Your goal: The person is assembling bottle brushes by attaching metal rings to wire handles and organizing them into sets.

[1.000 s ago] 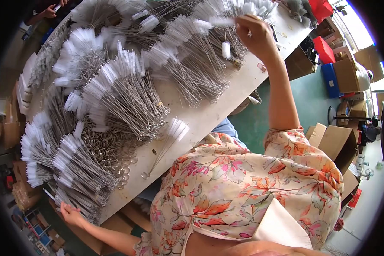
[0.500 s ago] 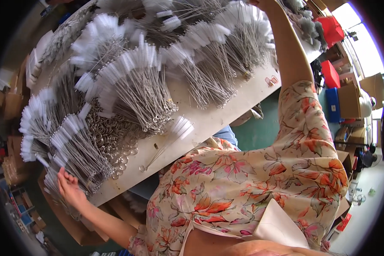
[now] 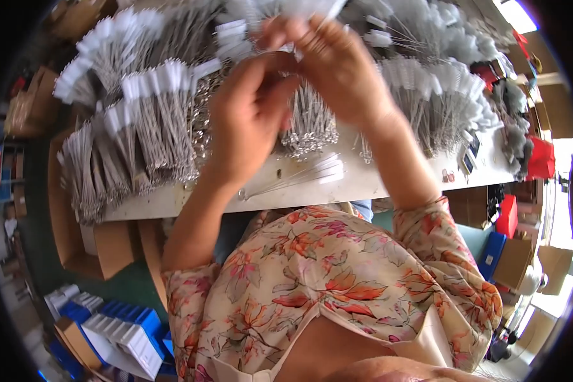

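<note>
My left hand and my right hand are close together above the table, their fingers curled and blurred by motion. What they hold, if anything, cannot be made out. A whitish blurred patch of bristles shows just beyond my right fingers; whether it is in the hand is unclear. Below the hands lies a bundle of wire-handled tube brushes, partly covered by them. A few loose brushes lie near the table's front edge, beside a metal ring. My left forearm hides part of a heap of metal rings.
More brush bundles stand on the left and right of the white table. An open cardboard box stands below the left edge. Blue and white bins are at lower left, a red container at right.
Both hands have come together over the middle of the table, my left from the left-hand brushes, my right from the far right. The whole view has turned, levelling the table edge.
</note>
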`<state>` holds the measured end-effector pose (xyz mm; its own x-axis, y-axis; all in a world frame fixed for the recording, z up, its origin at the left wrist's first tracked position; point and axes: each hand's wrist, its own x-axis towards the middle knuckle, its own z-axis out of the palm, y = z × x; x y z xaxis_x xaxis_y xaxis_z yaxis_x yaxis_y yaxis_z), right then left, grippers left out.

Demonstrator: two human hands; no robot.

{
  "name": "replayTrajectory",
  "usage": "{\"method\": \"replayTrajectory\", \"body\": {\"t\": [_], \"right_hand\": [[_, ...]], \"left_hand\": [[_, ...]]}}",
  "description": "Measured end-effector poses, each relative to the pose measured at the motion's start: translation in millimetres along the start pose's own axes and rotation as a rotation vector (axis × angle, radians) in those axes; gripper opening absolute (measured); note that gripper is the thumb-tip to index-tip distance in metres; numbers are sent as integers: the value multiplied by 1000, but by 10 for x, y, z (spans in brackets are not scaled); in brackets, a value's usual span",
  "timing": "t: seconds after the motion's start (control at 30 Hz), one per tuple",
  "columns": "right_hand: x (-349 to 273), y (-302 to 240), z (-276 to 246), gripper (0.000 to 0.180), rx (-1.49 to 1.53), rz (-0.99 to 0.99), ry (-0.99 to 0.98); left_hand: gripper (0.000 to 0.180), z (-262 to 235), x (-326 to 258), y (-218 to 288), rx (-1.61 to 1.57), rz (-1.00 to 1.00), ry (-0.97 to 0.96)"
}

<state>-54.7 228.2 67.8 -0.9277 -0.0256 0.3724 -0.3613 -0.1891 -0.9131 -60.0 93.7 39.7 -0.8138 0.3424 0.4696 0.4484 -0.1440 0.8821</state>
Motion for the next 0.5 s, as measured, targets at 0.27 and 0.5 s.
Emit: {"method": "replayTrajectory", "body": {"t": [0.27, 0.5], "right_hand": [[-357, 108, 225, 42, 11, -245, -124], [-486, 464, 135, 27, 389, 296, 67]], "left_hand": [[18, -212, -77, -177, 416, 484, 45], [18, -264, -313, -256, 254, 703, 79]]}}
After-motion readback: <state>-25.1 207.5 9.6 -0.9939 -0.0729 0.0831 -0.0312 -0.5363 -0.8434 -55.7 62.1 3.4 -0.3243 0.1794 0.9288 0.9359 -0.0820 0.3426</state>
